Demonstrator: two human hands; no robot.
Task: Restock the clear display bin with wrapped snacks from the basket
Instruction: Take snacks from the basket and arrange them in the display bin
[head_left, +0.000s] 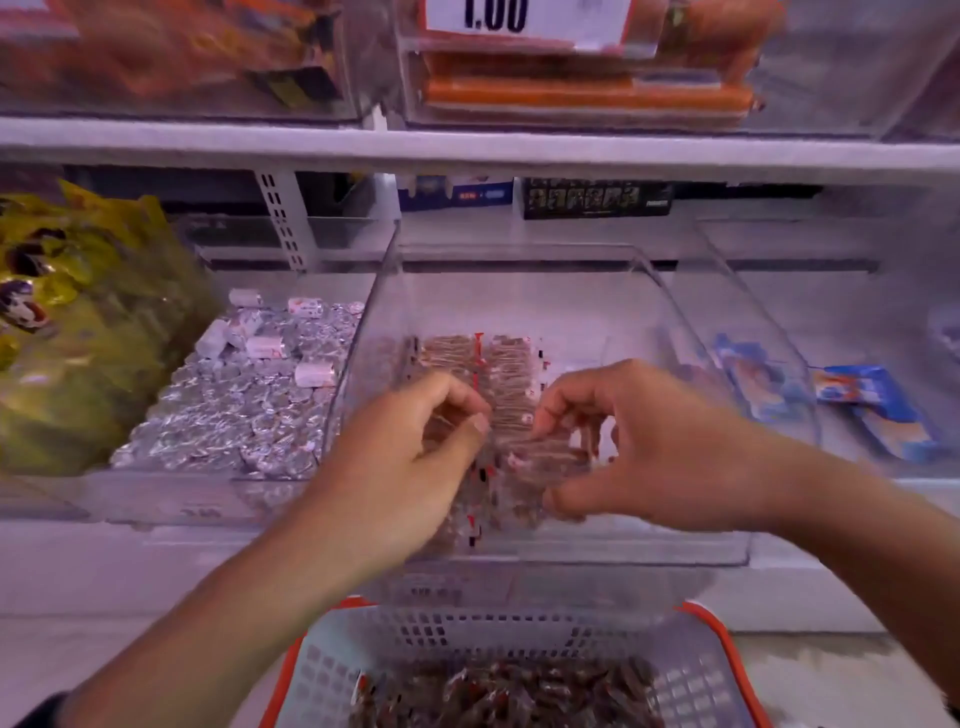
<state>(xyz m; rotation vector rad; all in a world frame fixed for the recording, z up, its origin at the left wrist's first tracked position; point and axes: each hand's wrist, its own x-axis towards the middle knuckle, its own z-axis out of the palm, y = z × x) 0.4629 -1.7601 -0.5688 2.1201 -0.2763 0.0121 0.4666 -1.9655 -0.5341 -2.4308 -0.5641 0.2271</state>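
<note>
Head view: both hands reach into the clear display bin (519, 291) on the lower shelf. The left hand (410, 457) has its fingers curled, thumb and forefinger pinching at the brown wrapped snacks (498, 384) lying in the bin. The right hand (639, 441) is also curled, fingertips pressed down among the same snacks and thumb low at the near side, so that it grips a small bunch of them between fingers and thumb. The two hands are near one another, with a row of snacks between them.

The clear bin holds brown snacks in see-through wrappers with red and white ends, laid in rough rows from the middle of its floor to its front wall; the back part of its floor is bare. Directly below the bin, at the bottom edge of the view, stands a grey perforated basket (467, 639) with an orange rim, holding a heap of the same brown wrapped snacks (519, 691), well below both hands.

To the left, a neighbouring bin (156, 499) is filled with silver foil-wrapped sweets (244, 410), and beside it lies a yellow bag (78, 332). To the right lie blue packets (872, 405). On the upper shelf (467, 148) sit orange packs (587, 93) under a price label (524, 15).
</note>
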